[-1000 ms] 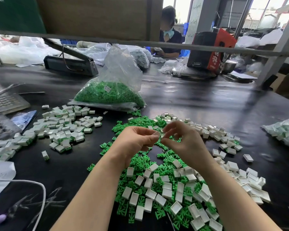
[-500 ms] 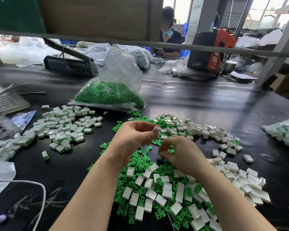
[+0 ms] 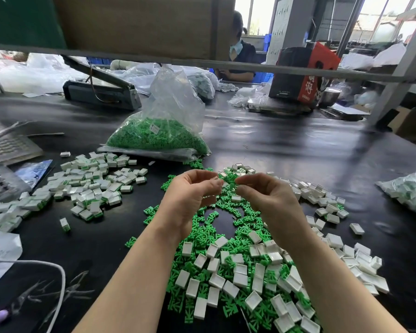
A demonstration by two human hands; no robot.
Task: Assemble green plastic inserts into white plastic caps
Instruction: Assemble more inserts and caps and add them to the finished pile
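Right over the middle of the black table (image 3: 298, 152), both hands are raised and nearly meeting. The left hand (image 3: 190, 195) has its fingers curled in, pinching a small white cap (image 3: 215, 181) at the fingertips; the piece is mostly hidden, so I cannot tell which way its long axis runs or where its open side faces. The right hand (image 3: 267, 195) is curled the same way, thumb pressed against forefinger, but whether anything sits between them is hidden from me.

Beneath the hands lies a loose heap of green inserts (image 3: 202, 236) mixed with white caps (image 3: 214, 280), strewn at every angle, many caps open side up, spreading toward the near edge and off to the right. To the left sits a separate pile of assembled pieces (image 3: 91, 186), white with green showing at one end. Farther back, a clear bag of green inserts (image 3: 159, 135) slumps on the table, its neck standing up. Another bag (image 3: 411, 191) of white and green parts lies at the right edge.
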